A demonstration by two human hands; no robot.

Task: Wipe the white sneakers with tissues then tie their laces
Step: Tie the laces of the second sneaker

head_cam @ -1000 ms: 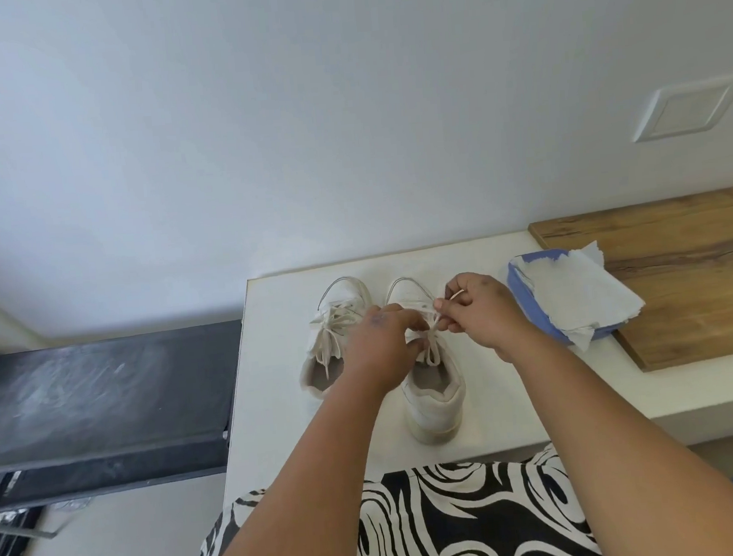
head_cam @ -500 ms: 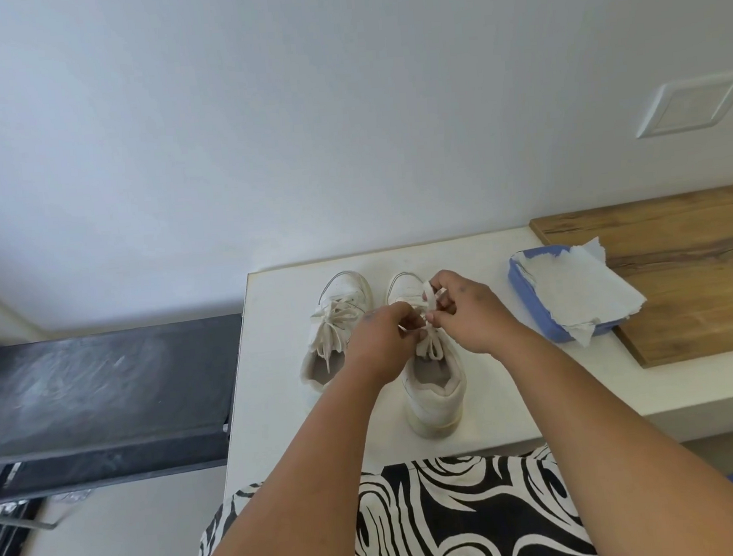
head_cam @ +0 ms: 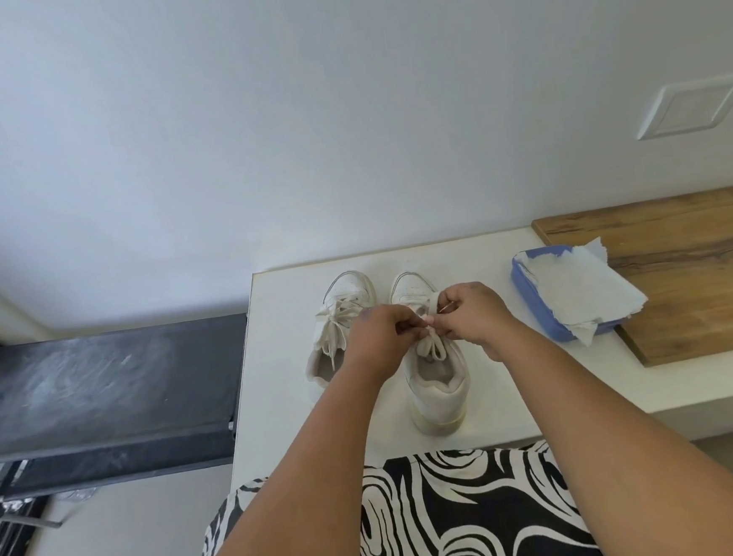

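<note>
Two white sneakers stand side by side on the white counter, toes toward the wall. The left sneaker has a tied bow on its tongue. Over the right sneaker both my hands meet. My left hand pinches one strand of that shoe's lace and my right hand pinches the other, fingertips almost touching. Loops of lace hang below my fingers over the shoe's opening. My hands hide the knot.
A blue tissue box with white tissues spilling over it sits right of the shoes, partly on a wooden board. A dark treadmill deck lies left of the counter. A patterned black-and-white garment is below.
My right hand, which had pulled a lace end out to the right, came back in to meet my left hand over the right sneaker. The sneakers stayed put.
</note>
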